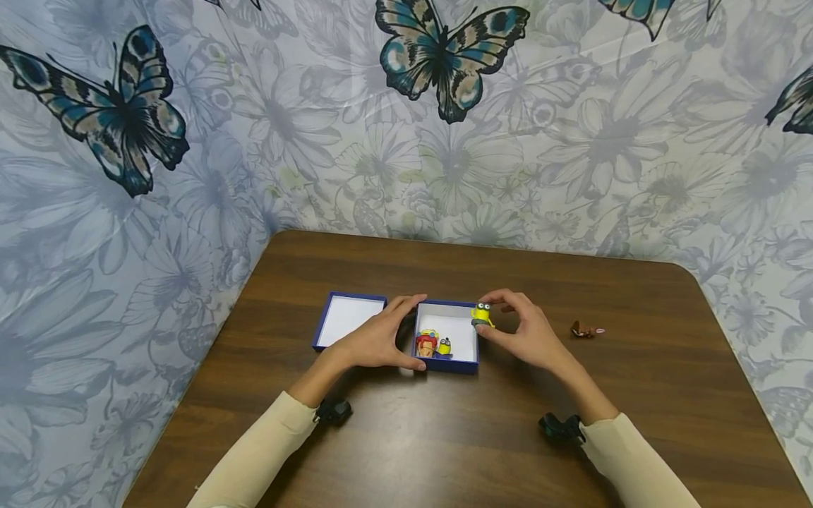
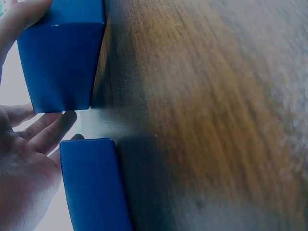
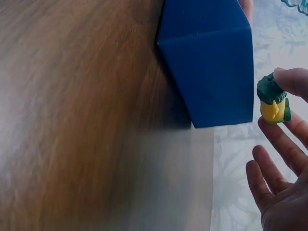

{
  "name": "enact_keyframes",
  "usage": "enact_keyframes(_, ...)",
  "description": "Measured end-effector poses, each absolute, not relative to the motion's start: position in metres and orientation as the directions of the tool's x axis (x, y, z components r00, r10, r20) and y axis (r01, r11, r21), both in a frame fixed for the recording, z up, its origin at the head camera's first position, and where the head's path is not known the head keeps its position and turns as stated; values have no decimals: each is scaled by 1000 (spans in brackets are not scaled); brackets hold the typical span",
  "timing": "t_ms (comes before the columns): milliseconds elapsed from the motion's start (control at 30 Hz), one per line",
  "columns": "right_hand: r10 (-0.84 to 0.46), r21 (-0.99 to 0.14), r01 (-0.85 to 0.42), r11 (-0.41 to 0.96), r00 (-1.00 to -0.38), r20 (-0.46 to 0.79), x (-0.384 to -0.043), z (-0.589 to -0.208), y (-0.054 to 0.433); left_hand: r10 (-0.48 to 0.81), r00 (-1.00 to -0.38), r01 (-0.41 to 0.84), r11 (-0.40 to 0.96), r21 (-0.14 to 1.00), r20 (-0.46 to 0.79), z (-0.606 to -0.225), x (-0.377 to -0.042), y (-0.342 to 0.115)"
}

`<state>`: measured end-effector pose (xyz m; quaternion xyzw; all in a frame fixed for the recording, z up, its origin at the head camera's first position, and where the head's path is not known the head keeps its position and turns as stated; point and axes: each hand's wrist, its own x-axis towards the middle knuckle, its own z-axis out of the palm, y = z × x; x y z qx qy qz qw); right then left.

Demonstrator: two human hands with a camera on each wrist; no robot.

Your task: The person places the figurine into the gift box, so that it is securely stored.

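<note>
A blue box (image 1: pixel 470 365) with a white inside stands open on the table. My left hand (image 1: pixel 381 335) grips its left end, thumb at the front corner and fingers toward the back; in the left wrist view the thumb lies on the box (image 2: pixel 62 72). Inside, at the front left, are a red and tan toy figure (image 1: pixel 426 343) and a small yellow minion figure (image 1: pixel 444 347). Over the box's right edge, my right hand (image 1: pixel 524 331) pinches another minion figure (image 1: pixel 482 315) between thumb and fingertips. Its yellow body and dark green part show in the right wrist view.
The blue-edged lid (image 1: pixel 351 319) lies white side up, left of the box and partly behind my left hand. A small brown figure (image 1: pixel 586 330) lies to the right on the wooden table (image 1: pixel 444 437). A butterfly-patterned wall covering (image 1: pixel 457 169) rises behind the table.
</note>
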<state>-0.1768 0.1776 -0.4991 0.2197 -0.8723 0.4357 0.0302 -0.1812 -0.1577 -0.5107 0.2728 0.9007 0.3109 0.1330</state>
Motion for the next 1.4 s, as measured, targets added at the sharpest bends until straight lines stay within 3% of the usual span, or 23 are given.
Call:
enact_keyframes(300,-364,-743,-364,562,-915,174,-177,-500,159,567,-821,402,660,635,-69,-509,-180,-157)
enact_keyframes(1167,-466,-474,-469,745,-875,134,-176,-495,134,572,-818,408,655,636,-64,-511,-182,-158)
enact_keyframes(1400,-437,-497,-432,753,-892,113,-174,-493,132,574,-816,408,653,638,-66,-511,-182,-158)
